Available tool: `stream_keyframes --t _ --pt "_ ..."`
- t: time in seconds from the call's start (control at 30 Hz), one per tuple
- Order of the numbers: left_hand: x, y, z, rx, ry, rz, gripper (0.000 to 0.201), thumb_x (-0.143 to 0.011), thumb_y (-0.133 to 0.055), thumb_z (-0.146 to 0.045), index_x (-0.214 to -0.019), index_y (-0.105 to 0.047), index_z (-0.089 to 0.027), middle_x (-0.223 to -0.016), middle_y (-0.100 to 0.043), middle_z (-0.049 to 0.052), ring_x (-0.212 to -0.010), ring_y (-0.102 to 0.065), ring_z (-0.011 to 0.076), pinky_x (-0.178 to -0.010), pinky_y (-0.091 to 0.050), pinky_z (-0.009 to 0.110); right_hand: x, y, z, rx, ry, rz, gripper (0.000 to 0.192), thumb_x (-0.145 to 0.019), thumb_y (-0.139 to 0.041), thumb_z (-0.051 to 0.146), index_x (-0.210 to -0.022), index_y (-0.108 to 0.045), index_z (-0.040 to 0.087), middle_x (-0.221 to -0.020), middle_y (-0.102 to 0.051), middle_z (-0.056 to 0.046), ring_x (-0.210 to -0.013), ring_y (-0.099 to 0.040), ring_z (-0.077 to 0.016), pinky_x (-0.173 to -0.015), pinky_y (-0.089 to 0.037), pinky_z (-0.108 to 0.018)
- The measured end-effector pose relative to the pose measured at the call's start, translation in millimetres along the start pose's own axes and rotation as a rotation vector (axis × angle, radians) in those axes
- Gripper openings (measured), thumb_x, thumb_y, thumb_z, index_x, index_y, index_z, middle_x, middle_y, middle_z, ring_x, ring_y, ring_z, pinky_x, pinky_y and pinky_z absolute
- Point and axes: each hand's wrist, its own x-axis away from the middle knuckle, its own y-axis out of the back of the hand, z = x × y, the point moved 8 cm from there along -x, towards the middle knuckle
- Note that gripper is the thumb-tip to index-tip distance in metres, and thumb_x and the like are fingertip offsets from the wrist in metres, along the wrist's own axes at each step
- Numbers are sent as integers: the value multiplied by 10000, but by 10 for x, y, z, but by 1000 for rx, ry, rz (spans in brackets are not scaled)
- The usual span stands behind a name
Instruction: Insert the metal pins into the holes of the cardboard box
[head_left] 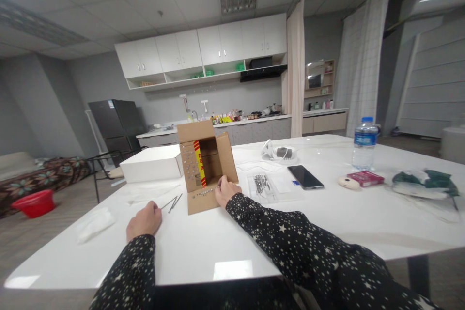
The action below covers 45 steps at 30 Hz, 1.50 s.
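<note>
A: Two hands at work. Left hand (144, 221) is curled, pinching a thin nail (166, 203) w/ its fingertips on the table (203, 247); a 2nd nail (176, 202) lies just beside.

B: And the right hand (225, 190)?

A: Fingers bent, resting on the low flap of the cardboard box (205, 164), touching the row of pins there. Can't tell if it grips one.

B: Step, prob.?

A: Looks like fixing pins into the flap. Next calls for steadying the flap & a precise pinch.
</note>
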Motion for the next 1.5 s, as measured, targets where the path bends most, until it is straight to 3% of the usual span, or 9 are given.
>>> stream_keyframes --t 0.4,0.63,0.9,1.17,1.5 --pt "14 17 -10 0 -8 -8 327 -827 -306 -331 -973 -580 -226 -972 -681 153 -829 -647 292 -673 -447 351 24 36 57 -52 48 -79 201 -857 -426 294 -1045 -453 227 -836 -681 -42 -788 -644 -223 -679 -375 -303" --pt "3 15 -19 6 -5 -8 326 -827 -310 -334 -971 -584 -230 -969 -682 149 -827 -648 289 -676 -450 353 58 83 103 -194 127 -179 166 -868 -418 280 -1021 -458 229 -881 -655 -6 -797 -616 -172 -666 -368 -270" --pt "-3 18 -13 3 3 -6 320 -820 -327 -340 -964 -591 -230 -968 -684 144 -827 -648 283 -678 -453 349 93 126 177 -243 257 -289 142 -826 -426 208 -952 -490 197 -1003 -539 -46 -902 -545 -155 -731 -425 -263" --pt "9 12 -20 -5 6 12 334 -830 -300 -346 -978 -577 -232 -993 -675 143 -849 -644 283 -693 -450 348 26 38 161 -441 331 -333 167 -794 -385 135 -937 -463 170 -916 -549 -60 -835 -553 -154 -782 -450 -264" --pt "8 0 -14 2 4 15 330 -830 -289 -346 -976 -561 -230 -992 -669 150 -853 -641 296 -698 -446 355 -51 -30 65 -561 237 -352 170 -781 -432 144 -932 -506 159 -908 -605 -64 -825 -586 -144 -756 -476 -241"
